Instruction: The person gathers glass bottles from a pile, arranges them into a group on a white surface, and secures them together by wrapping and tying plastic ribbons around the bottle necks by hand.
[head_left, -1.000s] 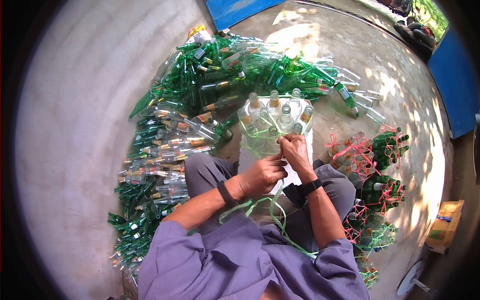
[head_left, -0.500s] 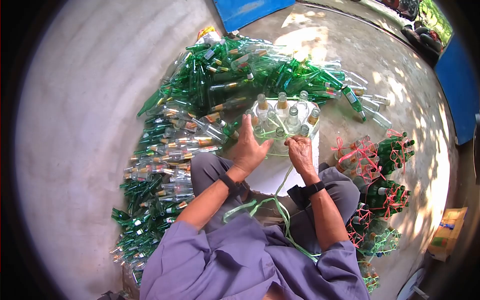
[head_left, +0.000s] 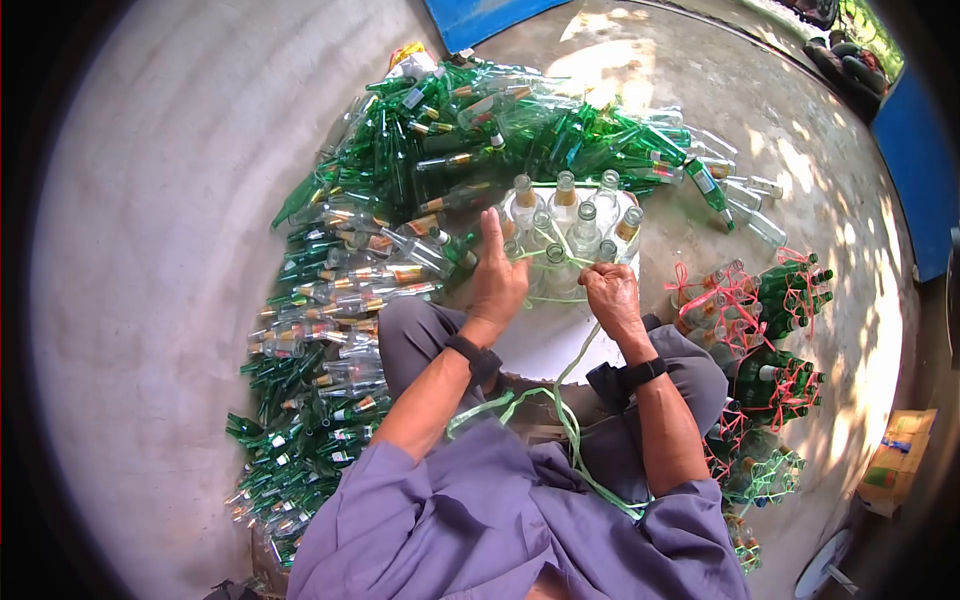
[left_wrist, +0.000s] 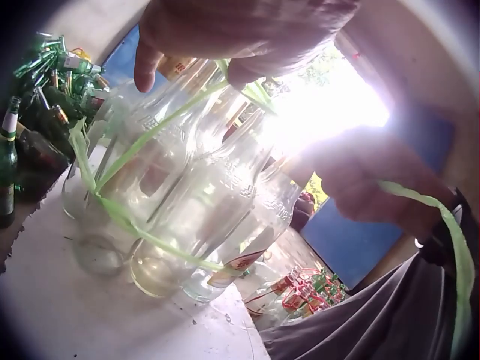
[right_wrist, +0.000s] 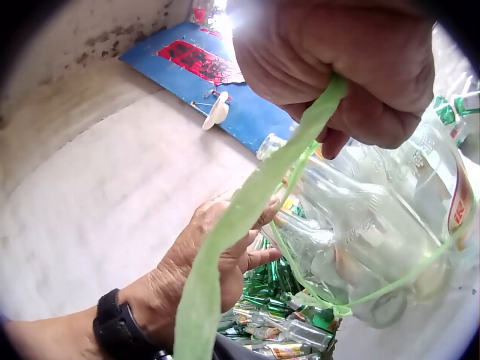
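Observation:
Several clear bottles [head_left: 587, 220] stand upright in a cluster on a white board [head_left: 560, 345]. Pale green ribbon [left_wrist: 120, 214] loops round their sides and also crosses their necks. My left hand [head_left: 500, 285] is at the cluster's near left, fingers extended, its thumb by the ribbon and a bottle neck; the right wrist view shows this left hand [right_wrist: 217, 255] beside the bottles. At the near right corner, my right hand [head_left: 612, 298] grips the ribbon in curled fingers. From that right hand [right_wrist: 337, 67] a strip of ribbon [right_wrist: 225, 225] hangs down towards the lap.
Loose green and clear bottles [head_left: 400, 160] lie heaped beyond and along the left. On the right stand bundles tied with red ribbon [head_left: 735, 310] and a green-tied bundle [head_left: 765, 475]. Blue panels [head_left: 915, 170] stand at the edges. Slack ribbon [head_left: 570, 425] lies over the lap.
My hands were together at the cluster's near side. The left has moved left and up with its fingers straightened, while the right has shifted slightly right, still gripping the ribbon.

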